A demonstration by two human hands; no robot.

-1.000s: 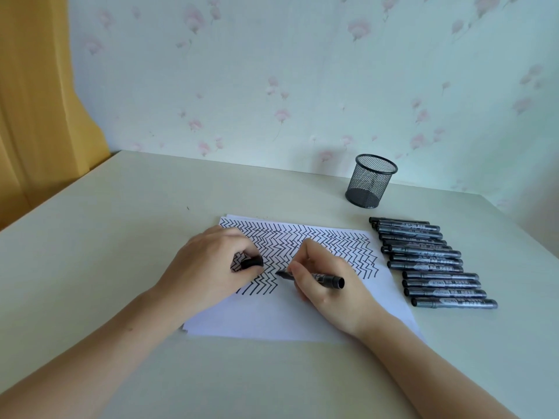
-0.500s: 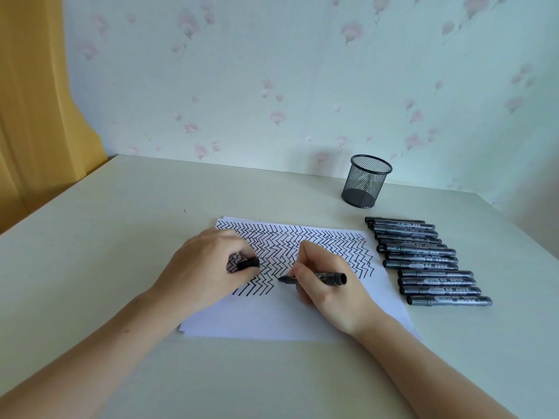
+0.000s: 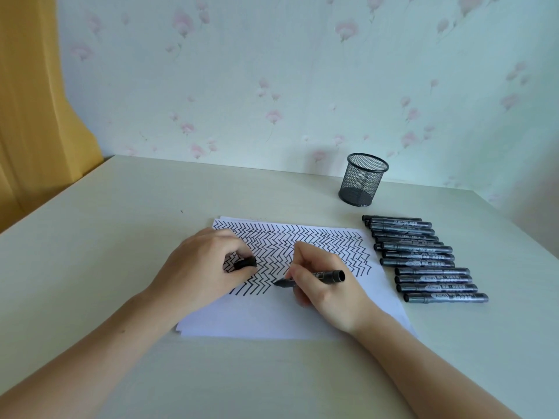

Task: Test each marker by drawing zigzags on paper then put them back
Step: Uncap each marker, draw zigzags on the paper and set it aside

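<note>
My right hand [image 3: 326, 293] pinches the uncapped marker [image 3: 308, 278], tip on the paper [image 3: 272, 319], while my left hand [image 3: 202, 267] grips its cap [image 3: 245, 263]; if that hand lifts, the sheet may slide and smear the zigzag.

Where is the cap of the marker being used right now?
In the head view, the cap is pinched in the left hand, over the zigzags on the left part of the paper, just left of the marker tip.
</note>
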